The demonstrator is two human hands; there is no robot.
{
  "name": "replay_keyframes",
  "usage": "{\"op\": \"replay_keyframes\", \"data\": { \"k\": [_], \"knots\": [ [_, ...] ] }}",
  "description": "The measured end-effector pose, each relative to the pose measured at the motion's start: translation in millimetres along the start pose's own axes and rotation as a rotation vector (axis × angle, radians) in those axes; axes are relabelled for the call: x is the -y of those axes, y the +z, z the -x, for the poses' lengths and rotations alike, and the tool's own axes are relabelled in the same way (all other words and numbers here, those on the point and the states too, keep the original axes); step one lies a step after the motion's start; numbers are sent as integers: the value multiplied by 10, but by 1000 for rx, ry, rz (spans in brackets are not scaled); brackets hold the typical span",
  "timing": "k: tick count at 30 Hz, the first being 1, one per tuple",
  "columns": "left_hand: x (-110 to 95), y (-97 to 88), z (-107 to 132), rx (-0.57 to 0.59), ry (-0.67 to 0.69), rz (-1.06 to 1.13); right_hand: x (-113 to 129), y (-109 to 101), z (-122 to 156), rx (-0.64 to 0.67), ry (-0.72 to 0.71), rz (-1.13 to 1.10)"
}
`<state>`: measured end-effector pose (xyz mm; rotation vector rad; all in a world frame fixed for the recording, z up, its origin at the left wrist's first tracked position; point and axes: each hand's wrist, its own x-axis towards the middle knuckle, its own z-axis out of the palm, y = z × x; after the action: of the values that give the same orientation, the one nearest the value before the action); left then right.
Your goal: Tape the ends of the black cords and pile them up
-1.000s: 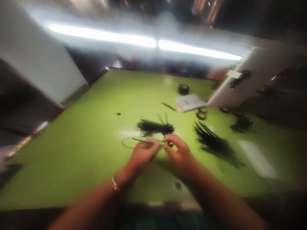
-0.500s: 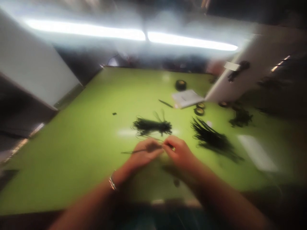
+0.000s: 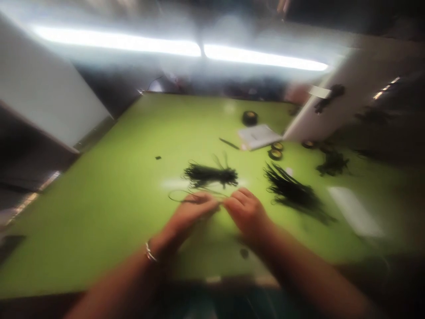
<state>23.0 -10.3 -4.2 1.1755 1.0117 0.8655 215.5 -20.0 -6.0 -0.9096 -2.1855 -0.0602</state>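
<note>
Both my hands meet low over the green table, fingers pinched together on a thin black cord that loops out to the left. My left hand, with a bracelet at the wrist, grips the cord at the loop's right end. My right hand pinches the same cord beside it. Just behind my hands lies a small bundle of black cords. A larger bundle of black cords lies to the right. The picture is blurred.
Farther back lie a black tape roll, a white pad, a pen and two small rings. A white board leans at the right with another dark tangle below it. A white panel stands at the left.
The cord between my hands has gone from a straight strand sticking out left to a loop again. My hands have shifted slightly lower and closer together.
</note>
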Motion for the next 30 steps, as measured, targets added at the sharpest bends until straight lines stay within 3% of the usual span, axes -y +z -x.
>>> {"op": "replay_keyframes", "data": {
  "k": [4, 7, 9, 12, 19, 23, 27, 30],
  "knots": [
    [-11, -7, -1, -48, 212, -266, 1, 37, -4, 112, 179, -251],
    [16, 16, -5, -51, 282, -389, 17, 41, -1, 288, 210, -191],
    [37, 34, -9, -39, 311, -422, 30, 34, 1, 331, 238, -128],
    [50, 25, -14, 11, 297, -391, 31, 5, 0, 272, 234, -99],
    [63, -92, -7, 162, -16, 11, -37, -81, 1, 111, 68, 148],
    [26, -47, -3, 85, 10, 34, -22, -61, 11, 51, 39, 209],
    [-28, 12, 6, -6, 42, -129, 36, -19, 3, 70, 43, 130],
    [-11, 36, 10, -40, 5, -111, 63, -16, -26, 73, 52, 64]
  ]
}}
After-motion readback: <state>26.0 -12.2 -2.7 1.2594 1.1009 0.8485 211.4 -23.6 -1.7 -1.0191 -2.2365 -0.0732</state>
